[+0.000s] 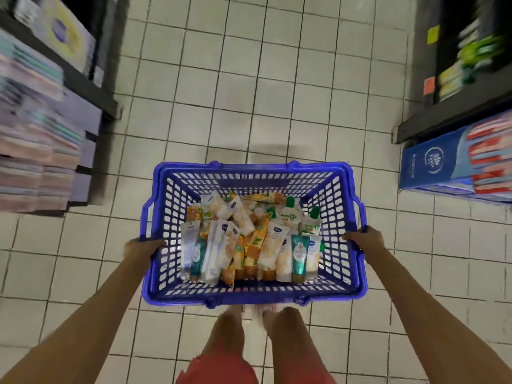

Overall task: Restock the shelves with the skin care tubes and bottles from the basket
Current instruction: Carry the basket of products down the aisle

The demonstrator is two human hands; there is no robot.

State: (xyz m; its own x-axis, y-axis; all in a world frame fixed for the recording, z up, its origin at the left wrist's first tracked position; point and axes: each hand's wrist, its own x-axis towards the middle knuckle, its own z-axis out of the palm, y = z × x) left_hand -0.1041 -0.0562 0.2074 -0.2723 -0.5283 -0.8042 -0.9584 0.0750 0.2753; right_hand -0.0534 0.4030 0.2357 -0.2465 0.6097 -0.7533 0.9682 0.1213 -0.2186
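Observation:
A blue plastic basket (pixel 250 296) hangs in front of me above the tiled floor. My left hand (pixel 141 249) grips its left rim and my right hand (pixel 364 239) grips its right rim. Inside lie several skin care tubes (pixel 216 253), white, orange and teal, and a few small bottles with green caps (pixel 289 210) toward the far right corner. Shelves (pixel 91 87) stand on both sides of the aisle.
Left shelving holds blurred stacks of pastel packs (pixel 36 151). On the right a blue display box (pixel 443 162) sits on the floor below dark shelves with green products (pixel 479 51). A tiled aisle (pixel 263 79) runs ahead. My legs are below the basket.

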